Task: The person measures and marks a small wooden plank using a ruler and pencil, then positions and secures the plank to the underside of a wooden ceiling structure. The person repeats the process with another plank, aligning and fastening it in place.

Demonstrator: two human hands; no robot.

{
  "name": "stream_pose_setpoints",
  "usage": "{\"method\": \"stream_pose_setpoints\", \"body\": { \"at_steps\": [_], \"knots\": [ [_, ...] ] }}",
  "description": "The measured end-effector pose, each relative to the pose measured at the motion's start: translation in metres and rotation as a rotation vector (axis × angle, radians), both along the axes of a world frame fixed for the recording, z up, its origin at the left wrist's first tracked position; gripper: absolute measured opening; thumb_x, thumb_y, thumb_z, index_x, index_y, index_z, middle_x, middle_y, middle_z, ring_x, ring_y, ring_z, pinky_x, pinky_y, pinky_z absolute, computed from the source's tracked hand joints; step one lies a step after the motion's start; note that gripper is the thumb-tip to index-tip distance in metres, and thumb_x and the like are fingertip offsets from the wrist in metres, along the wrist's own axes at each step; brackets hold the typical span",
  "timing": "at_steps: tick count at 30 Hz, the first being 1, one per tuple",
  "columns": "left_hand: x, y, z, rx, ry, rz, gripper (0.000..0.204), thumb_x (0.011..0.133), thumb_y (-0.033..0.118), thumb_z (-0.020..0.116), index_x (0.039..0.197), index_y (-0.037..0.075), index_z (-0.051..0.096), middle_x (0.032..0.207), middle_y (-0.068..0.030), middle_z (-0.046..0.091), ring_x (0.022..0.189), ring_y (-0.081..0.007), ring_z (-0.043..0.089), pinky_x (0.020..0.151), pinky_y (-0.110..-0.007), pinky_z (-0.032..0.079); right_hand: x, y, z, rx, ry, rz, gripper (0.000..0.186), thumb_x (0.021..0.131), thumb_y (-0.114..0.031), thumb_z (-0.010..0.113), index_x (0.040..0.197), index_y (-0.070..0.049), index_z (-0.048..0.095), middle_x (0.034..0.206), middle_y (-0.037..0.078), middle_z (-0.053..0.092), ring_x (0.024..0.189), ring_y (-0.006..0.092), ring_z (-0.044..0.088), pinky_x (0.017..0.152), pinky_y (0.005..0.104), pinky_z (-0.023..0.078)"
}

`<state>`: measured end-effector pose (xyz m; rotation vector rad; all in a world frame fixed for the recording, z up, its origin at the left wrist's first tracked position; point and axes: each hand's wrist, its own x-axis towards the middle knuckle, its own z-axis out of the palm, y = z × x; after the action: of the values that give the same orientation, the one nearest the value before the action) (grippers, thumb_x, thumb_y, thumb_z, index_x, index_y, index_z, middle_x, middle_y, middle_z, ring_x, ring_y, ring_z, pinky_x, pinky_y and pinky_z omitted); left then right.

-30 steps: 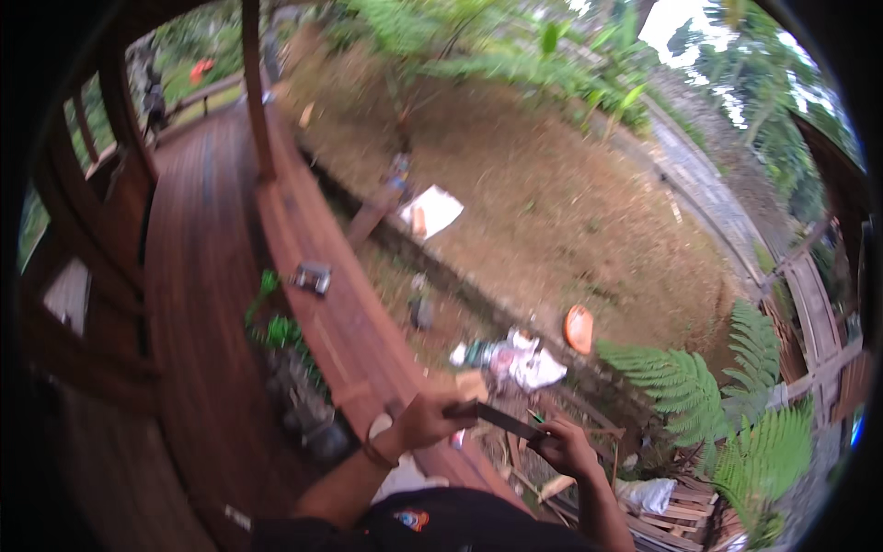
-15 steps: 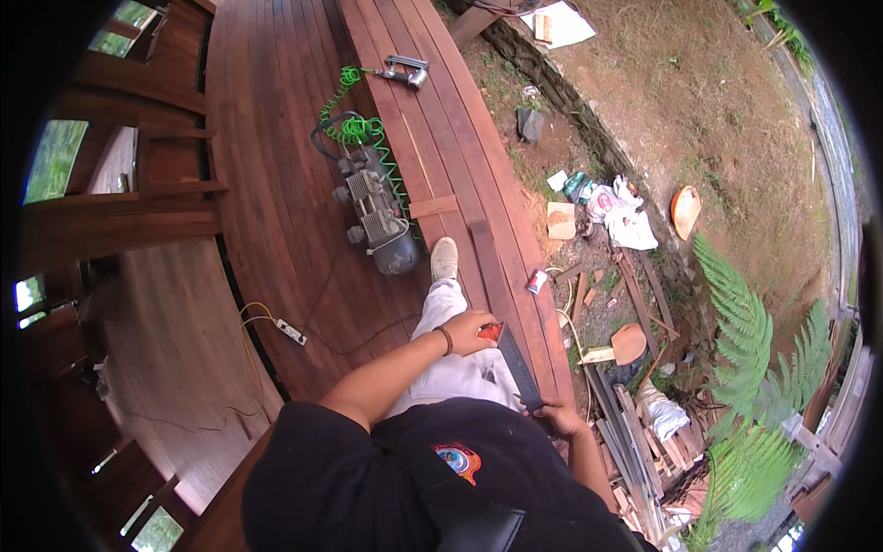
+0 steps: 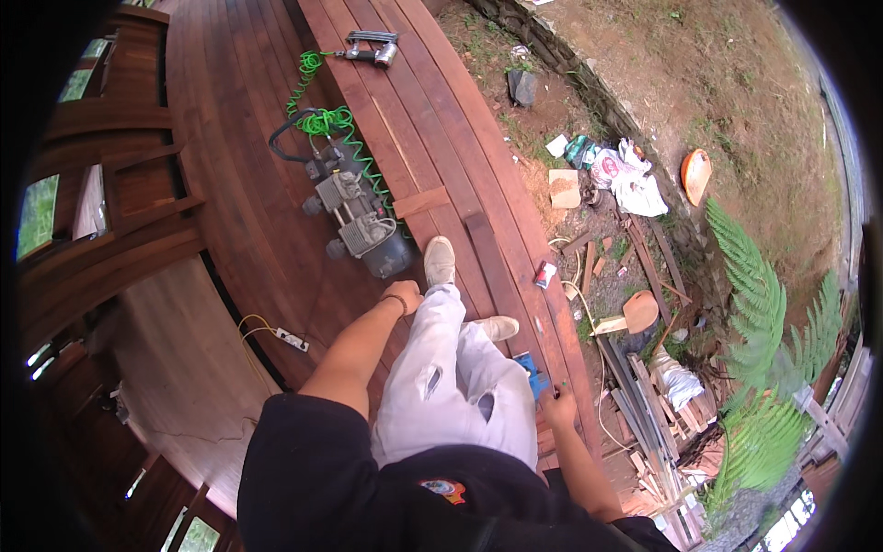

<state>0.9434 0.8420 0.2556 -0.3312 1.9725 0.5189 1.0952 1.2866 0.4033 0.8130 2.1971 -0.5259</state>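
Observation:
My left hand hangs beside my left thigh, fingers curled in, just in front of the air compressor; nothing shows in it. At the deck's right side my right hand is closed, with a small dark bit showing at its fingertips. What it grips is mostly hidden. Right by those fingers is a blue tool, whose kind I cannot make out. A short wood block and a dark board lie on the deck planks ahead of my shoes.
A nail gun on a green coiled hose lies ahead on the deck. A power strip sits at left. Below the deck edge are a red-and-white pack on the planks, plastic bags, scrap timber and a fern.
The long dark flat tool with an orange end, held between both hands before, is out of sight. My left hand has swung left and forward; the blue tool and my second shoe now show.

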Motion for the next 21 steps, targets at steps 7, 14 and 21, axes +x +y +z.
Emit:
{"method": "stream_pose_setpoints", "body": {
  "at_steps": [7,14,21],
  "knots": [
    [-0.074,-0.012,-0.137,-0.160,0.147,0.257,0.035,0.091,0.033,0.066,0.115,0.010,0.072,0.121,-0.0162,0.070,0.116,-0.0362,0.064,0.102,-0.045,0.051,-0.112,-0.032,-0.189,-0.079,0.062,0.162,0.056,0.077,-0.020,0.071,0.128,0.001,0.062,0.123,0.030,0.061,0.113,0.0462,0.061,0.096,0.0498,0.051],
    [-0.132,-0.001,-0.294,-0.205,0.429,0.074,0.068,0.082,0.020,0.076,0.142,0.005,0.047,0.145,-0.0219,0.048,0.136,-0.0395,0.044,0.114,-0.045,0.039,-0.269,-0.169,-0.384,-0.177,0.344,0.120,0.057,0.077,-0.015,0.075,0.130,-0.002,0.059,0.112,0.027,0.061,0.110,0.0447,0.059,0.097,0.0503,0.048],
    [-0.145,-0.006,-0.354,-0.378,0.634,-0.115,0.075,0.076,0.025,0.082,0.138,0.007,0.045,0.137,-0.0161,0.048,0.138,-0.0372,0.039,0.114,-0.049,0.035,-0.306,-0.252,-0.445,-0.390,0.474,0.082,0.066,0.078,-0.013,0.076,0.138,-0.003,0.051,0.121,0.024,0.057,0.112,0.0426,0.059,0.097,0.0481,0.049]
  ]
}}
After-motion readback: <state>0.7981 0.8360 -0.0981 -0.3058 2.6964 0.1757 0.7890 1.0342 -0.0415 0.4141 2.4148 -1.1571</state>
